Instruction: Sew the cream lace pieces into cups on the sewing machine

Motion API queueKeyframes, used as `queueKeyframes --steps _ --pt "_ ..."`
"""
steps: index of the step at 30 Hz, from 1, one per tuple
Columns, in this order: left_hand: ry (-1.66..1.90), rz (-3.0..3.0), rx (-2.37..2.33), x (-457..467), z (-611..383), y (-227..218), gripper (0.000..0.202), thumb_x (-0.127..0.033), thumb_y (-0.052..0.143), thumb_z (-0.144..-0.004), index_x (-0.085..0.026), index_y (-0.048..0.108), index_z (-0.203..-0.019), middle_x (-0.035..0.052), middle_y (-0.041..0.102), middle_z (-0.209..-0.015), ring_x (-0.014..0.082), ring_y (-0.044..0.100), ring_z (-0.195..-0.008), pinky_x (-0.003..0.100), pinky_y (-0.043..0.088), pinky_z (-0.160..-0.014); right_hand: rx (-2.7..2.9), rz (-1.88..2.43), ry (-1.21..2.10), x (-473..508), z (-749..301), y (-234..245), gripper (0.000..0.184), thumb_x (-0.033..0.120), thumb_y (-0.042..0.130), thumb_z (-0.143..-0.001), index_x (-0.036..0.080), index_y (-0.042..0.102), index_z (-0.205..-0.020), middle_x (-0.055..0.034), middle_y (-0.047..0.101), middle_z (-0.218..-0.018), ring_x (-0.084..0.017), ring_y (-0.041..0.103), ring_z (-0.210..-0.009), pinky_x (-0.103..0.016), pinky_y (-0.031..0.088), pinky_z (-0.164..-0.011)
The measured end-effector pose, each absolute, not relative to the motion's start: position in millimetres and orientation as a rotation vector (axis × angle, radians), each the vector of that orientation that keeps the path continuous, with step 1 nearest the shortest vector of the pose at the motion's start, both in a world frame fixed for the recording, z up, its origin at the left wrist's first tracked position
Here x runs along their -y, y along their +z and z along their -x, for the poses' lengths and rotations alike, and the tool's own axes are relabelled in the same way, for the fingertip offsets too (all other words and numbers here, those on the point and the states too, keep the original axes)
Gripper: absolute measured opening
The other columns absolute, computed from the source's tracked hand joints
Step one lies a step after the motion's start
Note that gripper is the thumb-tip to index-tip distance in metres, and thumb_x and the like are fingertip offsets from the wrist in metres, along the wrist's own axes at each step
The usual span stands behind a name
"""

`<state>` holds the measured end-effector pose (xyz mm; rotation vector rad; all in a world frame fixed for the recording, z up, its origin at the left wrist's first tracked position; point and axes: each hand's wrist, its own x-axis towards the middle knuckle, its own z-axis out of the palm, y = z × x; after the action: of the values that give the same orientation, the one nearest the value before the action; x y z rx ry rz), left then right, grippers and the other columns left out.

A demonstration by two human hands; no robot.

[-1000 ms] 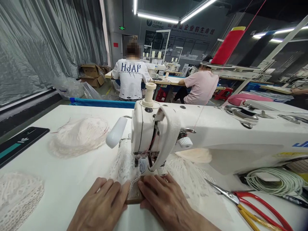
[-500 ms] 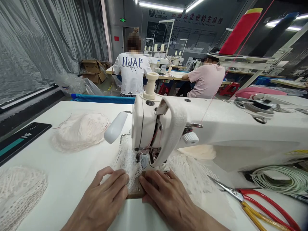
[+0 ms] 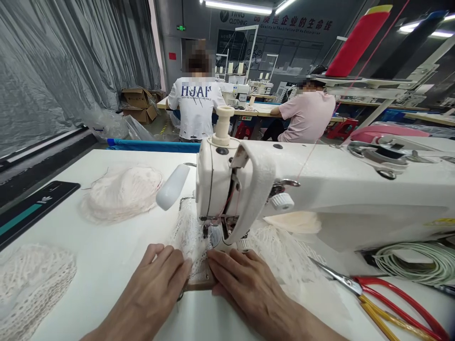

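White lace fabric (image 3: 198, 265) lies under the needle area of a white sewing machine (image 3: 227, 189). Its near end reaches the brown edge of the machine bed (image 3: 199, 286). My left hand (image 3: 161, 272), fingers curled together, presses the lace from the left side. From the right, my right hand (image 3: 245, 272) pinches the lace edge close below the presser foot (image 3: 205, 232), its fingertips bent down. More gathered lace (image 3: 284, 248) spreads out beyond my right hand, under the machine arm. Both thumbs are partly hidden.
Scissors (image 3: 350, 284) with red and yellow handles lie at right, near a coiled pale cord (image 3: 415, 263). Lace piles rest at left: one farther back (image 3: 122, 192), one nearer (image 3: 33, 289). Two people (image 3: 197, 104) sit at machines beyond.
My left hand has slid slightly toward me and its fingers have drawn in. The right fingertips have shifted a little up along the lace edge. The view has moved slightly.
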<state>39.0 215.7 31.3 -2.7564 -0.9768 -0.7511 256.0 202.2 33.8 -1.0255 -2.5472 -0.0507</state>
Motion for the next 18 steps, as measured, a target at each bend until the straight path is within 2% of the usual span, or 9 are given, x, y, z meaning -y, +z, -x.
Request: queueKeyframes --steps 5,8,10,14,18 --pt "-0.805 2.726 0.974 -211.8 -40.9 25.1 0.031 -0.003 0.032 -0.090 -0.013 0.060 -0.081 0.0041 0.053 -0.071 0.0171 0.048 -0.068 0.037 0.032 -0.072 2.565 1.011 -0.071 -203.1 -256.1 34.2 0.027 0.029 0.037 -0.098 0.013 0.057 -0.107 -0.0100 0.061 -0.111 -0.017 0.058 -0.080 -0.031 0.038 -0.064" --pt "-0.834 2.718 0.904 -213.1 -41.5 24.2 0.033 -0.005 0.030 -0.092 -0.012 0.061 -0.084 0.0093 0.061 -0.087 0.0210 0.054 -0.086 0.039 0.032 -0.078 2.561 1.010 -0.048 -203.1 -256.3 36.9 0.026 0.026 0.038 -0.098 0.015 0.055 -0.114 -0.0089 0.062 -0.109 -0.017 0.058 -0.083 -0.031 0.038 -0.064" --pt "-0.854 2.735 0.837 -214.3 -41.6 24.8 0.033 -0.005 0.029 -0.093 -0.012 0.061 -0.087 0.0095 0.063 -0.095 0.0204 0.056 -0.094 0.038 0.032 -0.082 2.563 1.007 -0.035 -202.9 -256.8 38.0 0.027 0.025 0.038 -0.097 0.016 0.051 -0.120 -0.0085 0.062 -0.109 -0.018 0.058 -0.084 -0.030 0.038 -0.065" --pt "-0.851 2.733 0.801 -214.9 -42.2 28.2 0.032 -0.003 0.032 -0.092 -0.013 0.062 -0.087 0.0052 0.065 -0.085 0.0156 0.059 -0.082 0.037 0.033 -0.082 2.578 1.008 0.006 -202.3 -258.9 37.1 0.028 0.025 0.037 -0.098 0.017 0.051 -0.121 -0.0093 0.062 -0.111 -0.018 0.058 -0.084 -0.030 0.036 -0.064" --pt "-0.806 2.681 0.802 -213.4 -44.0 31.9 0.031 -0.004 0.034 -0.090 -0.014 0.062 -0.084 0.0051 0.066 -0.082 0.0168 0.058 -0.079 0.038 0.034 -0.079 2.582 1.008 0.069 -201.9 -260.8 37.2 0.026 0.022 0.037 -0.098 0.018 0.051 -0.119 -0.0084 0.060 -0.114 -0.018 0.057 -0.087 -0.031 0.035 -0.066"
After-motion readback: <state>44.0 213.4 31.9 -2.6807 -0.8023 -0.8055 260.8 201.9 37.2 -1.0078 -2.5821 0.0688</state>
